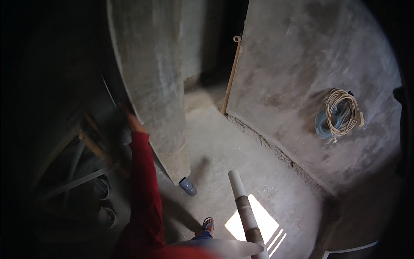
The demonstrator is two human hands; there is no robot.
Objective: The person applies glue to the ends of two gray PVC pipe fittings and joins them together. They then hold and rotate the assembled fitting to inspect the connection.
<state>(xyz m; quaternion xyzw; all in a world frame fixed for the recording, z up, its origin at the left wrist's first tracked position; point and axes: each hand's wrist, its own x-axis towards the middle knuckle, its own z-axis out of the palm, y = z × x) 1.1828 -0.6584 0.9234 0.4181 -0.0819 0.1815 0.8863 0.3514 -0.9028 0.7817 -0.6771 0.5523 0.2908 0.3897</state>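
Observation:
My left arm, in a red sleeve, reaches forward and left to the edge of a grey plastered wall (159, 86). My left hand (134, 122) is at that edge in dim light, its fingers seemingly stretched out and partly lost in shadow. I see nothing held in it. My right hand is not in view. A pale pipe (236, 184) with brown bands rises slantwise from the lower edge, in front of me. Beside its lower end lies a smooth whitish rounded object (233, 247), blurred and cut off, its kind unclear; whether anything holds these is hidden.
A short grey pipe piece (188, 186) is at the wall's foot. A coiled cable (342, 113) and blue hose (321, 125) hang on the right wall. A wooden pole (231, 77) leans at that wall's edge. Wooden pieces (92, 142) and buckets (106, 217) stand left. My foot (208, 224) shows below.

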